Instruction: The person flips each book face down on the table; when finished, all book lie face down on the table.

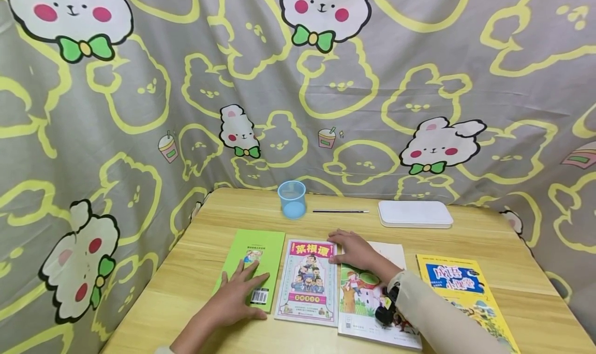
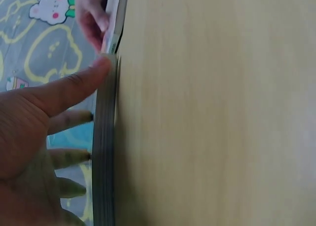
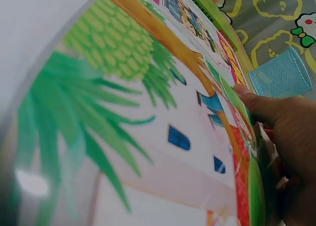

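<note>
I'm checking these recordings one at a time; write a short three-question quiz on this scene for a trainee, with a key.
1. Which book does the left hand lie over?
A. the yellow book
B. the pink-bordered book
C. the green book

2. True or false: in the head view, the blue cup stands to the right of the white case.

3. What lies on the table between the cup and the case?

Key:
1. C
2. False; the cup stands to the left of the case.
3. A thin dark rod.
</note>
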Motion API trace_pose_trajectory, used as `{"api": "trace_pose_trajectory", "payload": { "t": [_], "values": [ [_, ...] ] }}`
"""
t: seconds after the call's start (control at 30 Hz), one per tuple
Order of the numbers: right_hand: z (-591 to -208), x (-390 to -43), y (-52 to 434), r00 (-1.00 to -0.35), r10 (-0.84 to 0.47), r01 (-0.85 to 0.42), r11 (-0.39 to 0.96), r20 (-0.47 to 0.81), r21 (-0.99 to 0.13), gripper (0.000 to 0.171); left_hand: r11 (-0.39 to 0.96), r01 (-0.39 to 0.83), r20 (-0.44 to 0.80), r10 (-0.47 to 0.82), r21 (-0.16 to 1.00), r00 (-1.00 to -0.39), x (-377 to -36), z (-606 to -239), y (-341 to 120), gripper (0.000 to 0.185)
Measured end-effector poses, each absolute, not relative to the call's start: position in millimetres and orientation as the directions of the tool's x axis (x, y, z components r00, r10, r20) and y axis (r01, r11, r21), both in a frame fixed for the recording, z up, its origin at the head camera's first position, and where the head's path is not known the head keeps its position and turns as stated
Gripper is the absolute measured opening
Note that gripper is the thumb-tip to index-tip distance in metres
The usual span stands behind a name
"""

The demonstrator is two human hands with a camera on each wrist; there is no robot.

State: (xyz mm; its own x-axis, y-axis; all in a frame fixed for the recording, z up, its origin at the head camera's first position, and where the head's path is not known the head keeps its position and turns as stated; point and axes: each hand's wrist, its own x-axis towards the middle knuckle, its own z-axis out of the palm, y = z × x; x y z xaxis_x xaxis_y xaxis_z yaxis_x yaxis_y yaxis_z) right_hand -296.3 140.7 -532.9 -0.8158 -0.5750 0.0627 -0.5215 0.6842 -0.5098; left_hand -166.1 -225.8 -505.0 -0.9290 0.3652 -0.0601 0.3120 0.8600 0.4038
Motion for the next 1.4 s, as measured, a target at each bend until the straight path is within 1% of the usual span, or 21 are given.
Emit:
{"api": "trace_pose_trajectory", "payload": {
  "t": [0.1,0.2,0.43,0.73,1.0,1.13,1.4],
  "values": [
    [-532,-296,141,-0.818,-0.571,-0.513,0.678,0.063,-0.526,0.066,0.855,0.336,-0.036,0.38,0.396,-0.924,-165,-503,-219,0.095],
    [-532,-296,140,-0.827,-0.559,-0.494,0.674,0.058,-0.549,0.066,0.833,0.379,-0.018,0.421,0.403,-0.907,-166,-502,-212,0.097],
    [-531,-297,139,-0.85,-0.525,-0.448,0.676,0.043,-0.586,0.064,0.813,0.446,-0.045,0.496,0.374,-0.867,-166,-502,-198,0.099],
    [-532,-298,139,-0.856,-0.515,-0.431,0.679,0.033,-0.594,0.063,0.824,0.485,-0.042,0.518,0.293,-0.854,-170,-502,-191,0.092],
    [-530,-296,139,-0.855,-0.517,-0.433,0.672,0.039,-0.601,0.064,0.829,0.498,-0.082,0.532,0.255,-0.843,-170,-499,-186,0.09],
    [-532,-297,139,-0.856,-0.516,-0.432,0.67,0.04,-0.603,0.065,0.824,0.495,-0.098,0.536,0.275,-0.838,-173,-498,-185,0.088],
    [-534,-297,141,-0.851,-0.522,-0.446,0.662,0.057,-0.602,0.064,0.803,0.465,-0.092,0.53,0.372,-0.843,-173,-500,-183,0.084]
  ]
}}
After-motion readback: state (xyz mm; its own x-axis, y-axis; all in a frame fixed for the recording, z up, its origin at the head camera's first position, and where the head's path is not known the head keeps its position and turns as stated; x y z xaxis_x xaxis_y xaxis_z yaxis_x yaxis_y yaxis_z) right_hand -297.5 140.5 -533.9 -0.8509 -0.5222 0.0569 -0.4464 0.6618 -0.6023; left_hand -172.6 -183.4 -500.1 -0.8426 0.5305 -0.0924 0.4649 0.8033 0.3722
